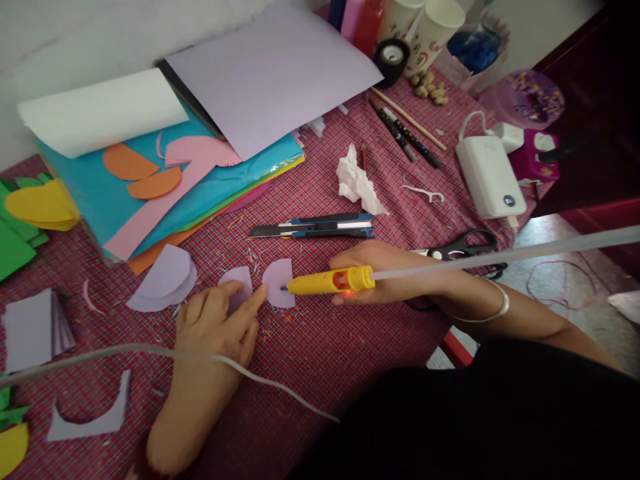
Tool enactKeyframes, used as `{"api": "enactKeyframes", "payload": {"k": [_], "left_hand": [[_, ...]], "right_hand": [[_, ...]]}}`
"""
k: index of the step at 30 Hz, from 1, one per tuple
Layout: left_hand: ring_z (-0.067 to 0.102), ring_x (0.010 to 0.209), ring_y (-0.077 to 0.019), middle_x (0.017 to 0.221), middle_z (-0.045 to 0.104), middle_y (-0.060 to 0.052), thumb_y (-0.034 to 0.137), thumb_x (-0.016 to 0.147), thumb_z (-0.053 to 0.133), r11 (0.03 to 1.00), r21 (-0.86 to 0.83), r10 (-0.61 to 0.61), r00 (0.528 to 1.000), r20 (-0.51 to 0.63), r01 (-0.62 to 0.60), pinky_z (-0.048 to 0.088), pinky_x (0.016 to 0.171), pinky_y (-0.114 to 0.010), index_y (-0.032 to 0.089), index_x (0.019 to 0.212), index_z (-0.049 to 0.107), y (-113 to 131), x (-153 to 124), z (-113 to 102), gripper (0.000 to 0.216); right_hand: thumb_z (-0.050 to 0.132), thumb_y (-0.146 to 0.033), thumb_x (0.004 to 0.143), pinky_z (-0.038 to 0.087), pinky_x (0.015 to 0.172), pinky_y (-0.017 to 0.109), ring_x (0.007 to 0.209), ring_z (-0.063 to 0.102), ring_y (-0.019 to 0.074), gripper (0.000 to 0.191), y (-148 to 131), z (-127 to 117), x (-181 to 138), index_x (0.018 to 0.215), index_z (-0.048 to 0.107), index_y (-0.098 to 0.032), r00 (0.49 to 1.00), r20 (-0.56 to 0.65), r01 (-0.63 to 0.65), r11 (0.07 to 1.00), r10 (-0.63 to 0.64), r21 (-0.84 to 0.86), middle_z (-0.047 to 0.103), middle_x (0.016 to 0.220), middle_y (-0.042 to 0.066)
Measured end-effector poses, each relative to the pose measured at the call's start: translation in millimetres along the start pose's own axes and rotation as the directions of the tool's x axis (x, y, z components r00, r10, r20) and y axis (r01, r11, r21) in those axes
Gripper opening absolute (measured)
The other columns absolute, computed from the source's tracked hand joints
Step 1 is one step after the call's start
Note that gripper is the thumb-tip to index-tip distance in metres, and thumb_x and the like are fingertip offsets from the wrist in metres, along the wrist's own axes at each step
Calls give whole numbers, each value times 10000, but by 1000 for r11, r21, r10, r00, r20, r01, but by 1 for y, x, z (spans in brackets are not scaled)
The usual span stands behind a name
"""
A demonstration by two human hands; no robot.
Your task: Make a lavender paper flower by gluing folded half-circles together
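Observation:
My right hand [385,270] is wrapped round a yellow glue gun [330,281] with a long clear glue stick [505,254] sticking out behind it. Its tip touches a lilac half-round paper piece [280,283] on the red checked cloth. My left hand [220,327] presses on a second lilac paper piece [237,283] just left of it, index finger reaching toward the nozzle. A bangle [495,303] sits on my right wrist.
A white cord [150,352] crosses my left wrist. A utility knife [313,227], scissors [457,247], crumpled tissue [357,180], pens [405,137], power bank [489,175], tape roll [391,59], cups [435,30] and stacked coloured paper sheets [165,173] lie around. More lilac cutouts [165,277] sit left.

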State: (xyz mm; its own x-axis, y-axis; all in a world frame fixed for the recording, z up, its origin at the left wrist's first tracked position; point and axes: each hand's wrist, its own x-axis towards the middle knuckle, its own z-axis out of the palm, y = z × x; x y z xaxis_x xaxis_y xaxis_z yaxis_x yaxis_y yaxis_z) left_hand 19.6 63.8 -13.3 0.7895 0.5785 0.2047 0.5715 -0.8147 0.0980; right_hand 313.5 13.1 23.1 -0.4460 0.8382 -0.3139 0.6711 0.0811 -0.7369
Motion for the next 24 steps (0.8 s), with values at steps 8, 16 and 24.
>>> {"api": "enactKeyframes", "payload": {"k": [8,16,24], "left_hand": [[569,913,-287,1104,636,-140,164,873,557,999,-40,31,1000,5,-31,464,797,-446,219,1151,710,-3,0,0,322],[551,898,-286,1095,647,-121,182,885,542,997,-58,-40,999,18,41,455,762,-432,254,1150,726,-1,2,-2,331],[547,897,-280,1096,654,-112,178,883,546,995,-83,-55,998,22,57,461,773,-442,267,1137,728,-1,3,-1,325]], "right_hand": [[616,-451,873,300,600,250,607,474,109,304,-8,10,11,783,570,-164,986,-133,-99,995,96,-12,548,703,0],[622,-453,859,293,595,244,603,476,107,312,-11,8,12,754,554,-166,997,-53,-65,997,63,-34,548,686,-1],[627,-464,865,263,575,246,573,447,92,348,-9,2,6,716,510,-172,997,73,-13,998,17,-54,506,644,-24]]}}
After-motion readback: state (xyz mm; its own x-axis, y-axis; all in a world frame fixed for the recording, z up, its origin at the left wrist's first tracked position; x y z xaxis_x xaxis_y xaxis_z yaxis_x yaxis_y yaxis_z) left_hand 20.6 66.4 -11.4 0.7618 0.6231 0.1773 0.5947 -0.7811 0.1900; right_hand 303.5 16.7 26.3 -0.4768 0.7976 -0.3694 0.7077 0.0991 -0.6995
